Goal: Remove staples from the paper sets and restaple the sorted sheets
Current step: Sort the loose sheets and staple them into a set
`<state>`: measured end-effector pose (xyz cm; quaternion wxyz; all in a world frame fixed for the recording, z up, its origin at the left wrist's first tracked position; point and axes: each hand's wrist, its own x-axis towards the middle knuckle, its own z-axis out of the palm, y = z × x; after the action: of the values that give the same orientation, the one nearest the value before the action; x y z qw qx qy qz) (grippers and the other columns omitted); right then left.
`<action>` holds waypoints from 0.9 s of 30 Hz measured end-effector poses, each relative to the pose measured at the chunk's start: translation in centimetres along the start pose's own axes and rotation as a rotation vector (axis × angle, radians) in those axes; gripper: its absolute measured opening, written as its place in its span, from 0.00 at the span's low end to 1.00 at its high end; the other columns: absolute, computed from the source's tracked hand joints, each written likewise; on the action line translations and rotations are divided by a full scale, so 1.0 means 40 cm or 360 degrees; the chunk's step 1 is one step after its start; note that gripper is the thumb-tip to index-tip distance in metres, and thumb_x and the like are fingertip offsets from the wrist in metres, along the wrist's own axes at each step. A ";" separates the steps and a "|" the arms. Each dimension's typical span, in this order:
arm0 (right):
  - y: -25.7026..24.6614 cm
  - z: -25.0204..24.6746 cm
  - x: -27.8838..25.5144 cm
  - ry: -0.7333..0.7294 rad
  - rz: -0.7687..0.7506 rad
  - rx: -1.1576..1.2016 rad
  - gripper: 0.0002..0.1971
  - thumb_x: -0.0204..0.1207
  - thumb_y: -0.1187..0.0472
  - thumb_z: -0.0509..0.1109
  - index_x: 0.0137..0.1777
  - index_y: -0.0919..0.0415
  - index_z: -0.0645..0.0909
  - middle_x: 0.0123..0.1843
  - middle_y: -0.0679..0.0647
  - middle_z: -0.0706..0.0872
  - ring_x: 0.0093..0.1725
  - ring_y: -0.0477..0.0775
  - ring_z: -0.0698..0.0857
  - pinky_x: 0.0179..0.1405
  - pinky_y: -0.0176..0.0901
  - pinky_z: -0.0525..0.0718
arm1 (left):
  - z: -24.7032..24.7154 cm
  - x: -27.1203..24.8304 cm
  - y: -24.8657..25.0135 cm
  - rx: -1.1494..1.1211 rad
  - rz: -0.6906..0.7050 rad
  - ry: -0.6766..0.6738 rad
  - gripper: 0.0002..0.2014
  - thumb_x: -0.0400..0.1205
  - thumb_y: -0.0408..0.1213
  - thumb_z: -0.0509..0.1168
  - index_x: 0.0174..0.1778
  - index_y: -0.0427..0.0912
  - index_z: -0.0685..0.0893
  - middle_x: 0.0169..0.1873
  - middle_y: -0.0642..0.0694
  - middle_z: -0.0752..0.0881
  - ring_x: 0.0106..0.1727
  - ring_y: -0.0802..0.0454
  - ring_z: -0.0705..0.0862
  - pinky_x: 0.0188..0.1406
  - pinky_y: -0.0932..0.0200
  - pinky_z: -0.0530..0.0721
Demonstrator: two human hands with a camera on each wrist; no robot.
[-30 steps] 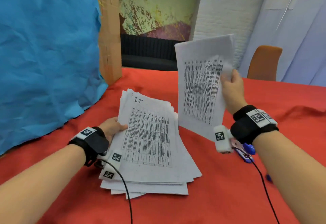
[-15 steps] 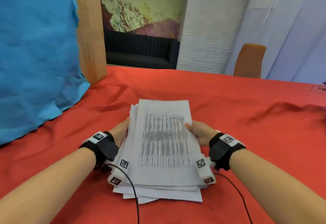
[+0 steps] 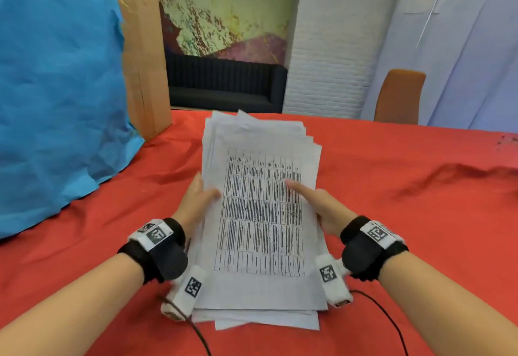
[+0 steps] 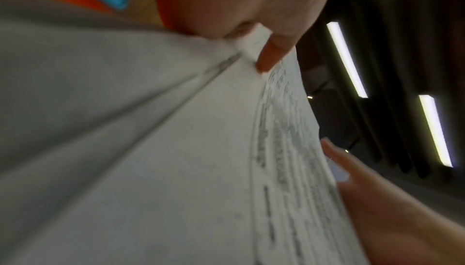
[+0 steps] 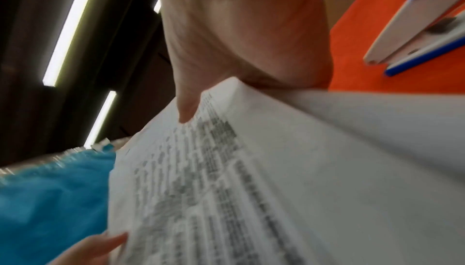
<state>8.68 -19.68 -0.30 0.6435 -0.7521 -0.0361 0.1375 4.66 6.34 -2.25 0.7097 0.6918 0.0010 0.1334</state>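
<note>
A loose stack of white printed paper sheets (image 3: 260,215) sits at centre frame on the red-clothed bench (image 3: 406,215), its long axis running from lower frame toward the top. The left hand (image 3: 196,201) grasps its left edge, thumb on top. The right hand (image 3: 322,207) grasps the right edge, thumb lying across the table print.

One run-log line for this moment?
phase: squaring sheets | left hand: grips stack's left edge | right hand: grips right edge | white printed paper stack: far end raised off red tablecloth
</note>
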 end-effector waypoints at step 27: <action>-0.224 0.030 -0.012 0.0341 -0.1015 0.0445 0.19 0.72 0.65 0.77 0.63 0.69 0.81 0.54 0.61 0.90 0.53 0.58 0.90 0.56 0.55 0.87 | 0.170 0.079 0.272 0.0010 0.0858 0.0717 0.19 0.73 0.39 0.52 0.58 0.43 0.76 0.40 0.56 0.81 0.36 0.59 0.76 0.44 0.62 0.74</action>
<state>9.00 -17.14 8.37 0.7507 -0.6179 -0.1821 -0.1463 6.94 0.35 9.30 0.6288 0.6224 -0.0246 0.4653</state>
